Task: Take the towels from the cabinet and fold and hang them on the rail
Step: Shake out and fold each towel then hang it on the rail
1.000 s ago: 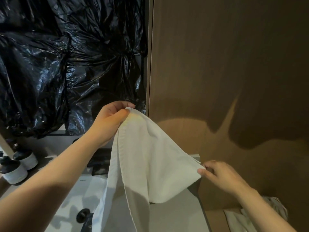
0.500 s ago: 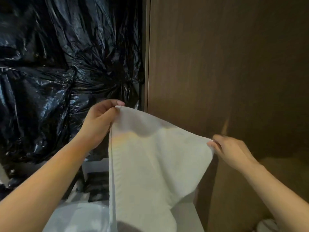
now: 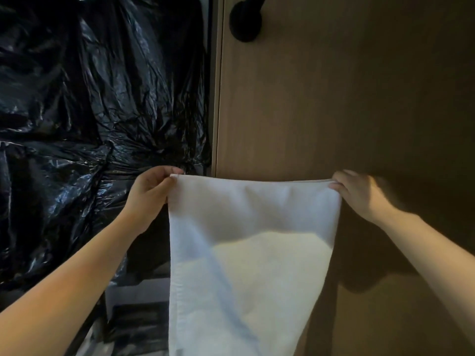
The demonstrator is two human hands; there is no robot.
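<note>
White towel (image 3: 252, 265) hangs flat before the wooden panel (image 3: 321, 98), top edge taut and level. Left hand (image 3: 150, 194) and right hand (image 3: 359, 195) each pinch a top corner with curled fingers. Black plastic sheeting (image 3: 90, 111) left of it.

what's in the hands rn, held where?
A white towel, hanging flat. Left hand pinches its top left corner, right hand its top right corner, top edge stretched between them.

R hand (image 3: 359, 194) rose level w/ L hand (image 3: 149, 194), pulling towel (image 3: 252, 253) top edge taut & straight.
</note>
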